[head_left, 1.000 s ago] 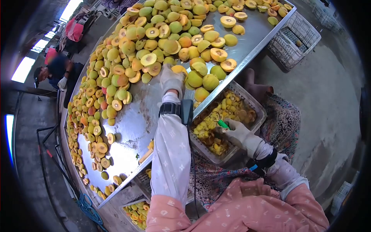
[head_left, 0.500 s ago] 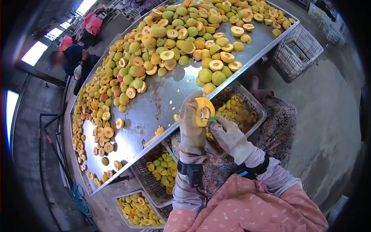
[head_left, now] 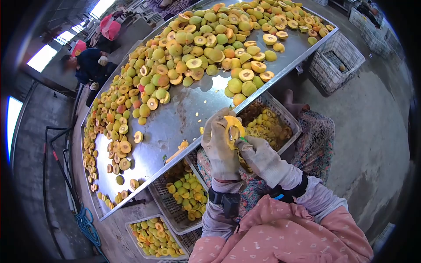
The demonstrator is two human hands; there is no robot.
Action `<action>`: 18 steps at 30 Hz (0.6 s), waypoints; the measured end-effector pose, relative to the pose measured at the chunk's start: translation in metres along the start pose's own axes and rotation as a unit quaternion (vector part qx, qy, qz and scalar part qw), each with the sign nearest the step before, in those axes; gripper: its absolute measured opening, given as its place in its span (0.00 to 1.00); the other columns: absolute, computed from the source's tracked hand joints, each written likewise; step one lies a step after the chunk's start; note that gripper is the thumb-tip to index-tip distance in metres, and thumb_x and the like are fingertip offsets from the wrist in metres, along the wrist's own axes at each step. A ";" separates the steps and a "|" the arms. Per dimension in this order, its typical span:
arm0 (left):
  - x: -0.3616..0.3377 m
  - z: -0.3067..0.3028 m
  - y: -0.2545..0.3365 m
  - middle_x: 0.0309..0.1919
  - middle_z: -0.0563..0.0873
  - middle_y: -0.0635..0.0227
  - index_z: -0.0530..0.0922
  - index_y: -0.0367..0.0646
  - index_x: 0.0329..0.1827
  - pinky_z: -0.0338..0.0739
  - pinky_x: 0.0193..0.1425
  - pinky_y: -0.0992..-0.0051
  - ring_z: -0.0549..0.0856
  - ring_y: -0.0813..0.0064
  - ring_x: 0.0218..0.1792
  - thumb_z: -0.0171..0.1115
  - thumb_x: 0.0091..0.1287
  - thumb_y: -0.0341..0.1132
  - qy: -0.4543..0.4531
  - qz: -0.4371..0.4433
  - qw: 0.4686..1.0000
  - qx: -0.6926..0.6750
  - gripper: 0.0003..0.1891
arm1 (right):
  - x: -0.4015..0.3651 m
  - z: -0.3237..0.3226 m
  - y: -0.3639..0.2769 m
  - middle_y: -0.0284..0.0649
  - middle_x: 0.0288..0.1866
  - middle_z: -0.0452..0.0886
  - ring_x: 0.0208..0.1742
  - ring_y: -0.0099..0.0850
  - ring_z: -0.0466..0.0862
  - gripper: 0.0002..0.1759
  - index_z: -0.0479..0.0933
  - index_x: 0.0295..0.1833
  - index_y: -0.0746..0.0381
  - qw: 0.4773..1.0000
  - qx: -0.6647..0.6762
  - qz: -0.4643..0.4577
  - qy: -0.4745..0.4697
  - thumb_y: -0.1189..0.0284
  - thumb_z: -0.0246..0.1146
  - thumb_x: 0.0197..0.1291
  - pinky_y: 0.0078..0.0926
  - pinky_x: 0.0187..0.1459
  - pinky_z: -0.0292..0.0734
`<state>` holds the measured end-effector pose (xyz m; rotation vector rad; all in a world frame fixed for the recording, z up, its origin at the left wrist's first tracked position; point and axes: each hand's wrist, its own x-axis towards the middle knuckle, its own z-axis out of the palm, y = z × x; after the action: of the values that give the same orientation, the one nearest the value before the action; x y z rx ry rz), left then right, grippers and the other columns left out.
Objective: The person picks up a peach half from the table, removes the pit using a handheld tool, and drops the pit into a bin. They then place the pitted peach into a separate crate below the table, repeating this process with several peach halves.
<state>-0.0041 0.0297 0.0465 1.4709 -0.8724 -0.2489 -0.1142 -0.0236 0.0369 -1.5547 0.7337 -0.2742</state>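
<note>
Head view, left hand (head_left: 218, 142) gripping fruit half (head_left: 229, 130), cut face rightward, long axis upright, right hand (head_left: 263, 158) clasping green tool (head_left: 240, 140)

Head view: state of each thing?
left hand, closed around fruit half
right hand, closed on green tool
fruit half, cut open
green tool, at fruit half's centre
fruit pile, heaped, many cut
blue hose, loosely coiled
bottom-left crate, filled with fruit pieces

Scattered white letters (head_left: 252, 257), possibly including D and H, mark the pink garment (head_left: 285, 232).
</note>
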 end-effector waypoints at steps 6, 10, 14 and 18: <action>-0.001 0.004 0.025 0.42 0.86 0.61 0.81 0.31 0.52 0.79 0.50 0.77 0.84 0.75 0.42 0.56 0.73 0.36 0.098 -0.203 0.954 -0.199 0.16 | 0.002 0.000 0.011 0.55 0.38 0.83 0.41 0.50 0.84 0.19 0.79 0.53 0.64 0.986 -0.131 -0.095 0.029 0.59 0.54 0.73 0.41 0.42 0.78; -0.003 0.002 0.028 0.41 0.86 0.60 0.81 0.31 0.52 0.80 0.49 0.76 0.84 0.75 0.40 0.55 0.73 0.38 0.089 -0.154 0.980 -0.092 0.17 | -0.003 0.007 0.021 0.40 0.30 0.81 0.31 0.35 0.80 0.18 0.79 0.48 0.65 0.999 0.007 -0.037 -0.034 0.60 0.54 0.73 0.33 0.36 0.76; 0.006 -0.006 0.004 0.40 0.87 0.57 0.80 0.29 0.52 0.81 0.45 0.75 0.85 0.73 0.37 0.55 0.74 0.40 0.012 -0.171 0.978 -0.117 0.19 | -0.007 0.018 0.021 0.32 0.24 0.75 0.24 0.27 0.74 0.23 0.78 0.41 0.62 0.961 0.259 -0.021 -0.097 0.53 0.51 0.75 0.28 0.28 0.72; 0.009 -0.007 -0.008 0.40 0.87 0.57 0.80 0.29 0.52 0.81 0.43 0.75 0.86 0.72 0.36 0.54 0.75 0.42 -0.031 -0.227 0.956 -0.183 0.20 | -0.019 -0.003 -0.020 0.29 0.19 0.70 0.16 0.23 0.67 0.31 0.71 0.32 0.55 0.931 0.279 0.158 -0.176 0.42 0.43 0.76 0.24 0.18 0.63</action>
<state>0.0089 0.0281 0.0434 1.3002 -0.4902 -0.7625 -0.1242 -0.0157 0.0616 -0.8917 0.5468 0.0418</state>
